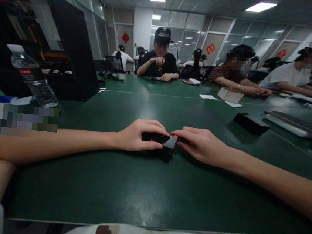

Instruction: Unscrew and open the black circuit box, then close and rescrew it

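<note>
My left hand [140,135] wraps over a small black box-shaped device [169,145] on the green tabletop, thumb along its near side and fingers over its top. Much of the device is hidden under the palm. Just right of it, my right hand [202,144] is closed around a slim black tool with orange parts [184,139]. The tool points left at the device's right end. Its tip cannot be made out, nor whether it touches the device.
A black computer case [76,52] and a water bottle [33,76] stand at the left. Farther right are a black box [250,124], a pale carton [230,95] and a flat silver-and-black unit [291,124]. Several people sit across the green table [137,189].
</note>
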Motion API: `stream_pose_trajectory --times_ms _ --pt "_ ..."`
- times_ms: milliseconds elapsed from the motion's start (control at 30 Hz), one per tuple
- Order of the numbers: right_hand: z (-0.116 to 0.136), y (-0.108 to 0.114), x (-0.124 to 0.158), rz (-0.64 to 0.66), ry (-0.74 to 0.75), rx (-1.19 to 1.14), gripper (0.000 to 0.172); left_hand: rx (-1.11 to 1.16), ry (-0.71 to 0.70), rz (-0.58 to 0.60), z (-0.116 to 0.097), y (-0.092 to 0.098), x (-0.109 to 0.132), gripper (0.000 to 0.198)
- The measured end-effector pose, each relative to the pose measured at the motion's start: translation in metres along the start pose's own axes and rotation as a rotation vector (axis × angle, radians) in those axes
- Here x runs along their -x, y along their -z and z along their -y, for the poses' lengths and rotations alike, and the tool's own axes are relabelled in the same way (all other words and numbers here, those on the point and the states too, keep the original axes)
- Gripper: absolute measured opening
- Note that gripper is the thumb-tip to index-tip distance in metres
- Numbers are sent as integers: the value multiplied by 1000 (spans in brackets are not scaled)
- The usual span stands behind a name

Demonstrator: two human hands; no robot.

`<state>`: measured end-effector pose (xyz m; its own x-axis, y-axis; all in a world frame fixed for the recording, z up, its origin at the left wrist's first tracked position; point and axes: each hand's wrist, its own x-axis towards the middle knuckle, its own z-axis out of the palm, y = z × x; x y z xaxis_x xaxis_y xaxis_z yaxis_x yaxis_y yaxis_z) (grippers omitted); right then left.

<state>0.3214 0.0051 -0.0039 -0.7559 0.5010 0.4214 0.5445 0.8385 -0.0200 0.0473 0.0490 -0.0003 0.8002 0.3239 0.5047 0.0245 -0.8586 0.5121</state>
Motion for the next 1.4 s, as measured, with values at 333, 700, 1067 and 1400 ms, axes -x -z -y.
stream_pose_trajectory --times_ms 333,700,1067,1400 --pt "1 -15 -2 4 -87 -134 32 8 -12 4 0 0 -1 31" --pt "-17 -11 1 83 -182 -13 38 311 451 -134 14 0 -6 36" --pt "-12 -11 2 56 -186 -17 32 860 751 -427 24 -4 -16 21" --pt "-1 -24 -4 13 -35 -168 36 878 685 -302 25 0 -14 21"
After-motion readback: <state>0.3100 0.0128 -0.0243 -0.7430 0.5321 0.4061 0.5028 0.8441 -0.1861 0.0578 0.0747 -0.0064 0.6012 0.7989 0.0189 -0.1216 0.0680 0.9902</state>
